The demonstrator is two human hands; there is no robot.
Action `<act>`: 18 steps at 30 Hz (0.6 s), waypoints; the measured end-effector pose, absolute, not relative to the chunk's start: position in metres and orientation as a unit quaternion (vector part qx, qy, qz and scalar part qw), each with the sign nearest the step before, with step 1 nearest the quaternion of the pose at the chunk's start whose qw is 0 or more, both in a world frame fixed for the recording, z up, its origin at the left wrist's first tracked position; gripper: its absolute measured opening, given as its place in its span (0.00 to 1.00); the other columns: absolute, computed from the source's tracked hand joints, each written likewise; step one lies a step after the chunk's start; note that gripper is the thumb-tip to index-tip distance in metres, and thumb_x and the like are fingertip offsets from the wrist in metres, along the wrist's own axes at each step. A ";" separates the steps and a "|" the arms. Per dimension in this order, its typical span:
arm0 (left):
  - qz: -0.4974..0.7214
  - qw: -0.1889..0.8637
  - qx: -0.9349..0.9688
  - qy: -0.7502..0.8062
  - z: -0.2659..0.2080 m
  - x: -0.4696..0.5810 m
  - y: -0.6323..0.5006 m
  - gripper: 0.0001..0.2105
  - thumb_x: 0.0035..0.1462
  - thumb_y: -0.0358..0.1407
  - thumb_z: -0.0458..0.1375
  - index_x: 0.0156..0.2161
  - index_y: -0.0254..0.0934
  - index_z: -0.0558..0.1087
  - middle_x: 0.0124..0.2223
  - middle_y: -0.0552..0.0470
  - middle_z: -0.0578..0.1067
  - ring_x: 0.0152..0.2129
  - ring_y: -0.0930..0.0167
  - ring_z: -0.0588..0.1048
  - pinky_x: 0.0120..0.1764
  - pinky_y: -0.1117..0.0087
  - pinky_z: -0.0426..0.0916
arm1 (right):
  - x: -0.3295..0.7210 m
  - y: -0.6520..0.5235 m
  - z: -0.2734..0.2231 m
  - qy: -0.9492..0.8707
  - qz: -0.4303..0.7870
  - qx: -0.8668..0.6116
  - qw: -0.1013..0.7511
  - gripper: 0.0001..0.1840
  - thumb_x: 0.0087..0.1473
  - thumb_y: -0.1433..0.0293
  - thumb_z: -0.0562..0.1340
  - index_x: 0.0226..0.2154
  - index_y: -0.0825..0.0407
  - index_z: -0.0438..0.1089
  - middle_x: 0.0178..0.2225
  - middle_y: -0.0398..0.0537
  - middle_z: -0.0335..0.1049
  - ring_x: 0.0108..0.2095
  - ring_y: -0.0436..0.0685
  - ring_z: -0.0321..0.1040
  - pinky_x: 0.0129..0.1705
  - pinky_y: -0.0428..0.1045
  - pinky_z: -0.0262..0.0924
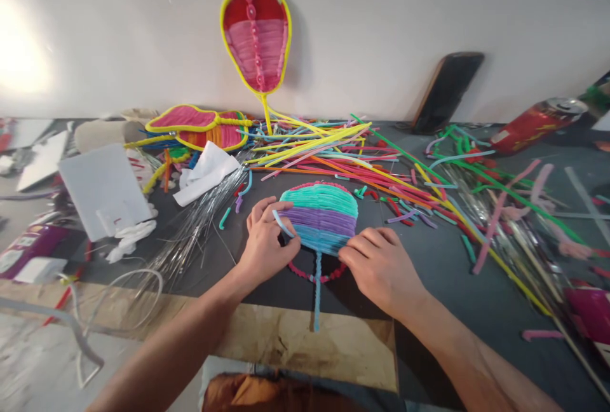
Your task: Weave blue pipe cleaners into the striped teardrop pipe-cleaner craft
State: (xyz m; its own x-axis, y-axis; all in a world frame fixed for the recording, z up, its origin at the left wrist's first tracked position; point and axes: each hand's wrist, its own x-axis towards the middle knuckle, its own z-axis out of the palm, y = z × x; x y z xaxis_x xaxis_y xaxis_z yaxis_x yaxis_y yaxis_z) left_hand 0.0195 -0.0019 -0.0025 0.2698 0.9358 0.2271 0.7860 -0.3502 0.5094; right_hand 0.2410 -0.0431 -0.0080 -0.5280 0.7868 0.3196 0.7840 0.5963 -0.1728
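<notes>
A rounded piece of pipe cleaners (320,215), banded in turquoise, purple and blue, is in front of me within a pink-red frame (298,273). From its middle a blue pipe-cleaner stem (317,301) runs down toward me. At its left edge my left hand (269,240) is closed, pinching a short light blue pipe-cleaner end (283,224) between thumb and finger. My right hand (379,266) grips the lower right edge, its fingers bunched on the rim. Those fingers hide part of the frame there.
Loose pipe cleaners (314,157) lie piled behind the piece, with silvery wires (195,221) at the left. A yellow-rimmed pink and red paddle shape (238,37) leans on the wall. A phone (445,94), a red can (536,124) and a white card (102,189) stand around.
</notes>
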 end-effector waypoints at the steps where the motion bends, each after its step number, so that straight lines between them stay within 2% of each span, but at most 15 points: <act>1: 0.242 0.153 0.783 0.552 -0.003 0.018 -0.001 0.04 0.45 0.29 0.59 0.24 0.39 0.71 0.51 0.50 0.71 0.56 0.55 0.58 0.54 0.46 0.55 | 0.242 -0.043 -0.008 -0.875 0.007 -0.448 0.182 0.09 0.54 0.77 0.59 0.26 0.50 0.70 0.26 0.45 0.69 0.33 0.56 0.58 0.37 0.54 0.47; 8: 0.224 0.187 0.777 0.557 -0.003 0.007 0.004 0.03 0.45 0.30 0.59 0.23 0.39 0.72 0.52 0.50 0.71 0.56 0.56 0.58 0.55 0.48 0.56 | 0.247 -0.041 -0.011 -0.894 0.040 -0.412 0.173 0.11 0.55 0.77 0.57 0.38 0.50 0.72 0.29 0.47 0.71 0.35 0.56 0.59 0.38 0.53 0.48; 18: 0.207 0.158 0.782 0.566 -0.005 -0.011 0.012 0.04 0.45 0.36 0.63 0.23 0.41 0.74 0.50 0.50 0.73 0.52 0.56 0.61 0.53 0.48 0.58 | 0.251 -0.042 -0.012 -0.903 0.038 -0.403 0.142 0.12 0.53 0.78 0.59 0.37 0.48 0.73 0.30 0.46 0.69 0.34 0.56 0.59 0.36 0.52 0.48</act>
